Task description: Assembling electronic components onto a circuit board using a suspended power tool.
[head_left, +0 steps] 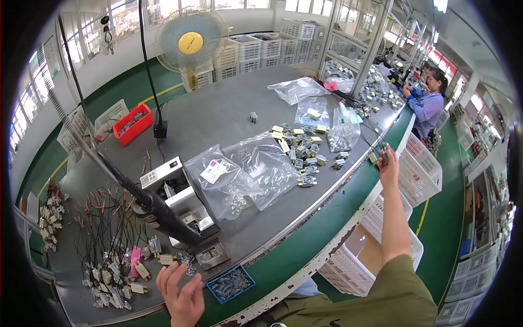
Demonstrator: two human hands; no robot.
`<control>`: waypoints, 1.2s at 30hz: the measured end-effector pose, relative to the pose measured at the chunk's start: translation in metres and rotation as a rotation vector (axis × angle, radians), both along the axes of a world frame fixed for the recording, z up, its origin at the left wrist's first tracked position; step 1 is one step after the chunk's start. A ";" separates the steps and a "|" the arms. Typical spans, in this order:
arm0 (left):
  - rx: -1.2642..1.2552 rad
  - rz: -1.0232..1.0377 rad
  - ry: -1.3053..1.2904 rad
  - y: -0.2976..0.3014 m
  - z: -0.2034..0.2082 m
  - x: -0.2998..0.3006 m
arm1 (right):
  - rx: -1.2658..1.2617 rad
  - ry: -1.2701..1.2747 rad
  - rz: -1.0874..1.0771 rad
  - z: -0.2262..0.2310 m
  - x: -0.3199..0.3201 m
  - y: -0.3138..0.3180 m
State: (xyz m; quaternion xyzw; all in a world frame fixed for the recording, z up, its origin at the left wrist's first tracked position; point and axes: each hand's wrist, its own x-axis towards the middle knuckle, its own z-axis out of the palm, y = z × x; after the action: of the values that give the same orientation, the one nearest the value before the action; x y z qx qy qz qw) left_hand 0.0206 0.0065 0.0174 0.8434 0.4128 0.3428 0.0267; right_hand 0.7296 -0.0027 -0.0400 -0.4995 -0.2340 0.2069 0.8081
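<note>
My left hand (pixel 181 294), fingers apart and holding nothing, hovers at the near table edge between a blue tray of screws (pixel 231 283) and a pile of metal parts with black wires (pixel 111 280). Stretched far to the right, my right hand (pixel 389 170) closes its fingers on a small metal part (pixel 383 157); thin wires show by it, and its exact kind is too small to tell. A black electric screwdriver (pixel 169 220) hangs over the left side of the table. Beside it are a screw feeder (pixel 182 191) and a small metal fixture (pixel 212 254).
Clear plastic bags (pixel 261 169) lie mid-table beside a heap of small metal parts (pixel 300 147). A red bin (pixel 133 124) and a fan (pixel 190 43) stand beyond. White crates (pixel 348 270) sit below the green table edge. Another person (pixel 427 106) works at the far right.
</note>
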 end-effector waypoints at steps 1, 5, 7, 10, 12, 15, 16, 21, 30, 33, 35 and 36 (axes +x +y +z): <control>-0.008 -0.014 -0.012 0.005 -0.002 0.004 | -0.049 -0.042 -0.081 0.012 0.029 -0.002; -0.031 0.045 0.057 -0.003 0.002 -0.006 | -0.644 -0.371 -0.505 0.022 0.035 0.041; -0.076 0.014 0.024 0.002 -0.006 0.000 | -0.608 -0.500 -0.637 0.010 0.077 0.027; -0.039 0.111 0.030 0.001 -0.021 -0.023 | -0.365 -0.658 -0.650 -0.017 0.040 0.064; -0.035 0.147 0.004 -0.005 -0.010 -0.035 | -0.041 -0.734 -0.463 -0.014 -0.027 0.100; -0.077 0.079 -0.020 -0.003 -0.007 -0.037 | -0.060 -0.850 -0.177 0.045 -0.190 0.086; -0.088 0.052 -0.029 0.002 -0.009 -0.034 | -0.084 -0.967 -0.131 0.053 -0.232 0.079; -0.024 0.169 0.013 0.001 -0.008 -0.067 | 0.396 -1.331 0.714 0.062 -0.403 0.083; -0.162 0.452 0.036 0.041 -0.031 -0.117 | 0.243 -1.208 1.027 0.005 -0.502 0.073; -0.153 0.402 0.083 0.067 -0.041 -0.085 | 0.100 -1.112 1.161 0.023 -0.524 0.070; -0.196 0.475 0.117 0.076 -0.038 -0.065 | 0.096 -1.220 1.143 0.033 -0.531 0.070; -0.245 0.544 0.156 0.081 -0.036 -0.056 | 0.085 -1.319 1.121 0.036 -0.533 0.071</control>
State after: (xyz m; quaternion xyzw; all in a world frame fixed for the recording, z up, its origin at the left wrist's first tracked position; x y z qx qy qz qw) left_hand -0.0355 0.0870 -0.0190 0.7162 0.6626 0.2191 0.0036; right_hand 0.1965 0.0678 -0.0040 -0.2978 -0.8741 0.2341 0.3041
